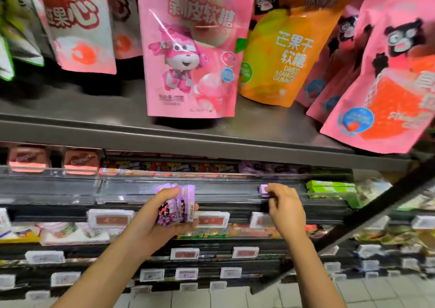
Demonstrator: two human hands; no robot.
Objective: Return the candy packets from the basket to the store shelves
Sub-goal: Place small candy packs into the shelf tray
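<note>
L hand [162,216] grips purple packets [176,204]; R hand [286,205] pinches one [264,188].

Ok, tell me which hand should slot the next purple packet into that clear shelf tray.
Probably the right hand: it already pinches one small purple packet at the clear tray. The left hand grips the stack of purple packets.

Dark tiered store shelving [211,143] with price tags [109,218], above a pale tiled floor [211,299].

1. Bright overhead store light leaves glare streaks on the pink pouch [190,48].
2. Dark shadow pools beneath that pouch.
3. Packets right of it blur and bend outward.
</note>
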